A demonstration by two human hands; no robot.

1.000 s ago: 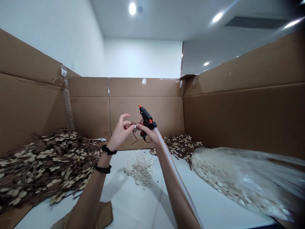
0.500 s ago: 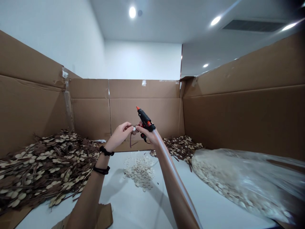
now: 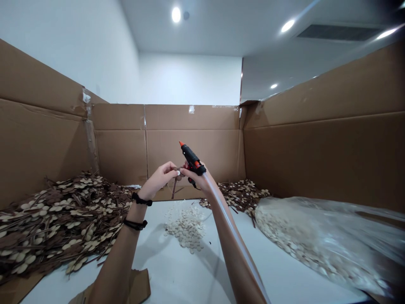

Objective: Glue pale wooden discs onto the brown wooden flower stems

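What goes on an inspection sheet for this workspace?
Surface: white table; loose heap of white discs.
Job's things: brown flower, single white disc, glue gun.
Clutter: large flower pile left, smaller pile back right, plastic bag, cardboard scrap.
Hands: left hand pinches the brown flower; right hand grips the glue gun and touches the flower.
Cables: short dark cord below the glue gun, far end not visible.
Surroundings: cardboard walls on three sides, ceiling lights on.
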